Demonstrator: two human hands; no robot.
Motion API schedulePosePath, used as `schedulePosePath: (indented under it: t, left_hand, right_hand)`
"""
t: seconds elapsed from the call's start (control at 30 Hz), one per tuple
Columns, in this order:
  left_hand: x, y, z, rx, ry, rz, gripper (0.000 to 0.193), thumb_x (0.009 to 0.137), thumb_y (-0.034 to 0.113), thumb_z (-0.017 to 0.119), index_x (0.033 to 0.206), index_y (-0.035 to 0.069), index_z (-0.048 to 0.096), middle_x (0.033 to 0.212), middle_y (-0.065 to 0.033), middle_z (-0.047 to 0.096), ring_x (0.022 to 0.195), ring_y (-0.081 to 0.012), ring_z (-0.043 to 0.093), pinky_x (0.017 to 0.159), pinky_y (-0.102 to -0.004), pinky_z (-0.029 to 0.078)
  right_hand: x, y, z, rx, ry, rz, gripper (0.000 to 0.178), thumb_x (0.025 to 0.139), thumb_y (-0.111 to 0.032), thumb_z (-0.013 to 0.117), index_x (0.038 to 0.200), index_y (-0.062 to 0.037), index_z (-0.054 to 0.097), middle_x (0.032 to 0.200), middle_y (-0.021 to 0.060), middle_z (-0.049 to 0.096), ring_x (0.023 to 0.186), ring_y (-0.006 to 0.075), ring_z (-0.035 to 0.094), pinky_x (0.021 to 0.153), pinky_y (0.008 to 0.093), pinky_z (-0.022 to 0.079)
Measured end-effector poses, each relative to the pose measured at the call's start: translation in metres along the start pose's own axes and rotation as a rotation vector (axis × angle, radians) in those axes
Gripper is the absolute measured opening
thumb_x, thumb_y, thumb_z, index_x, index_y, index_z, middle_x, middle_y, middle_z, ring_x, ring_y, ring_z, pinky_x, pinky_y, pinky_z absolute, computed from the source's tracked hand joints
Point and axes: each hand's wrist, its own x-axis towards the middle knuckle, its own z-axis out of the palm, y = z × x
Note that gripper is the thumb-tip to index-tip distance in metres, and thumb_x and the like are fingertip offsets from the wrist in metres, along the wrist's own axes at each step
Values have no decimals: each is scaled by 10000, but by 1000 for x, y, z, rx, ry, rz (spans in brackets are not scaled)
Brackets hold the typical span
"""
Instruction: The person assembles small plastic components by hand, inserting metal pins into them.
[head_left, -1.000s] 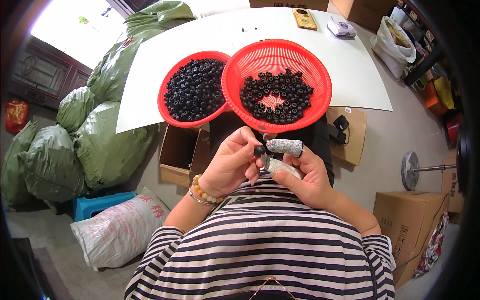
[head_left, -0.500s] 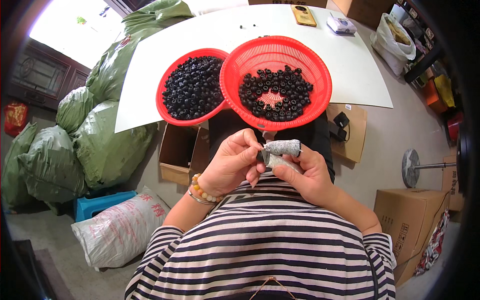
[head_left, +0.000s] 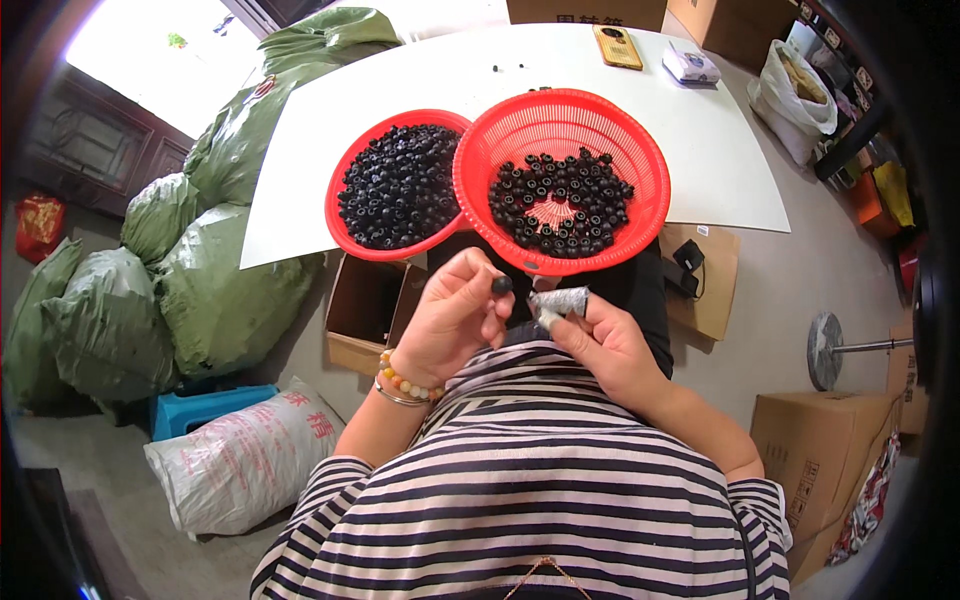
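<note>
Between its thumb and fingers my left hand (head_left: 440,325) pinches a small round black part (head_left: 502,286). A short gap to the right of it is my right hand (head_left: 618,352), its index finger in a grey wrapped finger cover (head_left: 562,301) and its thumb tip in a whitish one. These two covered digits come close together; whether a small tool sits between them cannot be made out. Just beyond my hands, a red plastic colander (head_left: 625,125) holds several black ring-like parts (head_left: 598,205). To its left stands a red basket (head_left: 336,222) heaped with smaller-looking black parts (head_left: 400,185).
Both containers rest at the near edge of a white table (head_left: 715,160). On it lie a yellow phone (head_left: 618,47) and a white packet (head_left: 690,63). Green sacks (head_left: 235,290) and a white sack (head_left: 245,460) crowd the left; a cardboard box (head_left: 825,470) stands right.
My hands have drawn apart: the black part now shows in my left fingertips, away from the right hand's covered digits. The whole view has shifted slightly.
</note>
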Motion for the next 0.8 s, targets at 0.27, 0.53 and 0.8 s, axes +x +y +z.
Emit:
schedulePosePath:
  t: [0.27, 0.53, 0.8]
  left_hand:
    - [20, 46, -54, 816, 560, 415, 88, 832, 115, 543, 829, 30, 520, 740, -60, 605, 505, -38, 504, 454, -157, 413]
    - [30, 62, -90, 797, 665, 403, 124, 835, 132, 532, 894, 24, 523, 835, -65, 603, 578, -64, 527, 517, -184, 454]
    - [29, 65, -69, 852, 629, 499, 92, 817, 110, 555, 839, 21, 560, 785, -41, 601, 593, -57, 521, 524, -181, 448]
  right_hand:
    - [0, 1, 3, -97, -124, 133, 270, 845, -136, 526, 1064, 22, 519, 957, 37, 575, 865, 69, 512, 775, 221, 409]
    - [2, 0, 4, -171, -128, 149, 264, 836, -133, 535, 1053, 18, 532, 955, 39, 582, 860, 67, 513, 779, 219, 403]
    - [2, 1, 4, -152, -135, 150, 264, 840, -147, 534, 1047, 17, 537, 960, 36, 584, 859, 64, 512, 779, 218, 400]
